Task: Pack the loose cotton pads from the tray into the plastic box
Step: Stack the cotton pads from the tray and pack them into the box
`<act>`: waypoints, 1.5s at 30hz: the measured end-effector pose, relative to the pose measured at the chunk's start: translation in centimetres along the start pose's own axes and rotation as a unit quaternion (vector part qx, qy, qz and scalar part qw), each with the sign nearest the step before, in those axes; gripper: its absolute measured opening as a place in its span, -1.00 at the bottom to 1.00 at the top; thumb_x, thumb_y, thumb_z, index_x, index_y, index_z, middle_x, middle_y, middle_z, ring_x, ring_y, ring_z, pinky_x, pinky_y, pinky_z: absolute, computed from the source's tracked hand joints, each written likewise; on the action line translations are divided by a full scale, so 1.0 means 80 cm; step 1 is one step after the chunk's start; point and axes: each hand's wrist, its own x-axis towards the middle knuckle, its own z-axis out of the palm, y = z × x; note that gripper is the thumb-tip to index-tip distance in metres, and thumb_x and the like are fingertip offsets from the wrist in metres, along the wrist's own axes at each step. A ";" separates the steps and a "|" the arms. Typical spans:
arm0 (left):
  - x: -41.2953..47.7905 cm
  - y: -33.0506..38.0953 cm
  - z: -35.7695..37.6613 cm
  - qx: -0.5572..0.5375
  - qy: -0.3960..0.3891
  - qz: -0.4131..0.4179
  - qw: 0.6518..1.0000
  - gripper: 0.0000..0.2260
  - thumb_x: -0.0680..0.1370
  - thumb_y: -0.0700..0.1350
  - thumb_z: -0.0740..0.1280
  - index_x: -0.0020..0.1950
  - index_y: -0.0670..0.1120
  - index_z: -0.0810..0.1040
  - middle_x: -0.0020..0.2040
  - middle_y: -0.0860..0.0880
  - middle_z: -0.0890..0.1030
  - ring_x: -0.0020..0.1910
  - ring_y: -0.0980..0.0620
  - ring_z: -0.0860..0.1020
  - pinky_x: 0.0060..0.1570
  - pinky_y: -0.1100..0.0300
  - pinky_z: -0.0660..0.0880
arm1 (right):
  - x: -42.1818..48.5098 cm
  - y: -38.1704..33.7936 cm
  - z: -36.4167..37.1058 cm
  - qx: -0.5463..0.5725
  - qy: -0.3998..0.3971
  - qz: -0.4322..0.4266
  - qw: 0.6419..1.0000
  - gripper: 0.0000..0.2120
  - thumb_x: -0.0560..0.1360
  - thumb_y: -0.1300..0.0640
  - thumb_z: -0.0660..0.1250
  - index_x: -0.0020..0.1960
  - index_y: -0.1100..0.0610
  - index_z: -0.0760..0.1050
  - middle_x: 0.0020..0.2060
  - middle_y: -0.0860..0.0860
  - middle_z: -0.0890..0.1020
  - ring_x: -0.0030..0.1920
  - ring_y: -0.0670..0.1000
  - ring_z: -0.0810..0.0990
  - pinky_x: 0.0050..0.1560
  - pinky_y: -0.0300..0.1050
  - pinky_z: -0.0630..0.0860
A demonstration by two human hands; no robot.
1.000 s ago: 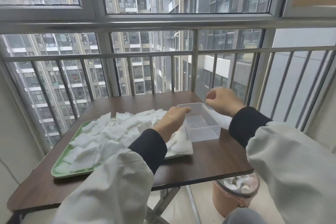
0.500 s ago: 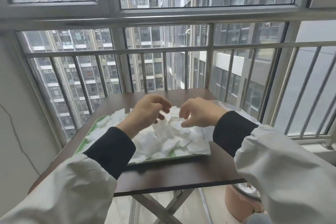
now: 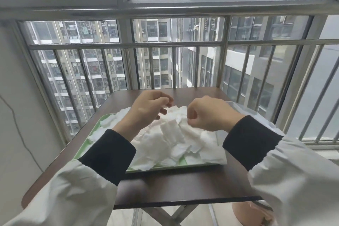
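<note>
A heap of white cotton pads fills the green tray on the brown table. My left hand hovers over the back left of the heap with its fingers loosely curled and nothing clearly in them. My right hand is lower, its thumb and forefinger pinched on a cotton pad at the top of the heap. The clear plastic box shows only as a translucent edge behind my right wrist and sleeve; the rest of it is hidden.
The small brown folding table stands against a barred window railing. A wall is close on the left. A pinkish waste bin sits on the floor under the table's right front corner.
Both hands left the plastic box and came over the tray. The view swung left, so the box slid behind my right arm. In the last half second the hands barely moved.
</note>
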 end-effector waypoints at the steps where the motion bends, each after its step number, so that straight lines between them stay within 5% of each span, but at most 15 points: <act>1: 0.002 -0.001 -0.002 0.000 0.006 0.011 1.000 -0.81 0.62 -0.20 0.28 -0.07 -0.01 0.67 -0.09 0.01 0.71 -0.24 0.12 0.61 -0.32 0.33 0.51 | 0.000 0.002 -0.008 0.034 0.010 -0.001 0.999 -0.89 0.53 -0.01 0.34 -0.18 -0.11 0.53 -0.14 -0.15 0.64 -0.11 -0.04 0.62 -0.15 -0.09 0.55; 4: 0.009 -0.006 -0.007 0.017 0.001 0.061 0.998 -0.92 0.55 -0.13 0.44 -0.03 0.07 0.67 -0.05 0.09 0.72 -0.09 0.14 0.66 -0.10 0.27 0.57 | 0.003 0.005 -0.028 0.171 0.051 -0.021 0.984 -0.90 0.55 0.04 0.38 -0.13 0.01 0.60 -0.18 -0.12 0.66 -0.16 -0.14 0.63 -0.18 -0.29 0.56; 7: 0.014 -0.011 -0.013 -0.015 -0.071 0.094 0.993 -0.64 0.40 0.04 0.59 0.14 0.09 0.62 0.05 0.11 0.72 0.09 0.15 0.67 0.03 0.31 0.57 | 0.012 -0.004 -0.035 0.319 0.073 -0.046 0.944 -0.93 0.53 0.14 0.40 -0.13 0.09 0.60 -0.24 -0.06 0.65 -0.33 -0.25 0.58 -0.34 -0.43 0.44; 9: 0.014 -0.012 -0.016 -0.041 -0.071 0.103 0.991 -0.56 0.35 0.05 0.63 0.18 0.06 0.62 0.05 0.07 0.73 0.05 0.10 0.69 -0.02 0.27 0.59 | 0.019 -0.011 -0.031 0.380 0.069 -0.056 0.921 -0.94 0.52 0.16 0.41 -0.11 0.14 0.62 -0.24 -0.02 0.66 -0.31 -0.23 0.59 -0.30 -0.40 0.46; 14: 0.014 -0.018 -0.024 -0.041 0.018 0.118 0.992 -0.85 0.47 -0.10 0.54 0.01 0.00 0.68 -0.09 -0.10 0.73 -0.17 -0.08 0.69 -0.25 0.17 0.62 | 0.041 -0.021 -0.009 0.464 0.104 -0.049 0.879 -0.88 0.58 0.19 0.32 0.01 0.22 0.61 -0.21 0.05 0.69 -0.31 -0.11 0.63 -0.33 -0.34 0.48; 16: 0.014 -0.026 -0.032 -0.062 0.052 0.102 0.992 -0.91 0.50 -0.14 0.52 -0.02 -0.03 0.68 -0.13 -0.08 0.73 -0.22 0.00 0.69 -0.29 0.21 0.60 | 0.046 -0.020 0.002 0.458 0.112 -0.046 0.881 -0.89 0.61 0.23 0.27 0.02 0.19 0.59 -0.19 0.06 0.68 -0.31 -0.08 0.64 -0.35 -0.37 0.47; 20: 0.013 -0.043 -0.040 -0.117 0.092 0.043 0.988 -0.93 0.54 -0.17 0.47 0.01 -0.09 0.65 -0.21 -0.03 0.73 -0.30 0.02 0.68 -0.34 0.24 0.58 | 0.047 -0.018 0.024 0.317 0.070 -0.085 0.942 -0.70 0.52 0.35 0.30 0.09 0.03 0.64 -0.07 -0.13 0.69 -0.19 -0.17 0.62 -0.19 -0.38 0.51; 23: 0.015 -0.049 -0.043 -0.141 0.118 0.021 0.983 -0.91 0.56 -0.17 0.44 0.05 -0.10 0.62 -0.23 -0.01 0.72 -0.35 0.02 0.66 -0.40 0.25 0.54 | 0.044 -0.019 0.037 0.246 0.034 -0.093 0.964 -0.68 0.49 0.22 0.39 0.12 -0.15 0.61 -0.06 -0.25 0.65 -0.15 -0.26 0.58 -0.19 -0.46 0.44; 30: 0.012 -0.055 -0.037 -0.201 0.132 -0.004 0.971 -0.92 0.59 -0.19 0.39 0.07 -0.13 0.58 -0.22 -0.01 0.72 -0.37 -0.09 0.69 -0.53 0.25 0.47 | 0.045 -0.013 0.047 0.262 0.066 -0.086 0.959 -0.79 0.47 0.15 0.46 0.03 -0.12 0.65 -0.22 -0.21 0.67 -0.27 -0.21 0.54 -0.24 -0.40 0.43; 39: 0.006 -0.056 -0.022 -0.149 0.105 0.015 0.983 -0.93 0.61 -0.16 0.39 0.06 -0.08 0.65 -0.12 -0.01 0.75 -0.20 -0.01 0.73 -0.40 0.26 0.54 | 0.044 -0.016 0.036 0.445 0.135 -0.055 0.884 -0.76 0.58 0.31 0.27 -0.11 0.03 0.60 -0.17 -0.10 0.63 -0.17 -0.16 0.57 -0.12 -0.33 0.45; 42: 0.007 -0.057 -0.021 -0.128 0.124 0.015 0.984 -0.94 0.58 -0.18 0.41 0.01 -0.08 0.67 -0.09 -0.10 0.73 -0.17 0.06 0.65 -0.36 0.27 0.51 | 0.043 -0.017 0.032 0.561 0.141 -0.022 0.815 -0.75 0.57 0.35 0.20 -0.18 0.12 0.55 -0.21 0.00 0.58 -0.14 0.00 0.55 -0.09 -0.08 0.51; 45: 0.007 -0.055 -0.020 -0.136 0.120 0.015 0.983 -0.94 0.56 -0.23 0.41 0.00 -0.13 0.67 -0.11 -0.14 0.72 -0.20 0.03 0.61 -0.33 0.27 0.49 | 0.041 -0.019 0.030 0.663 0.097 -0.015 0.743 -0.73 0.55 0.38 0.18 -0.21 0.16 0.55 -0.25 0.05 0.57 -0.19 0.06 0.56 -0.19 -0.08 0.54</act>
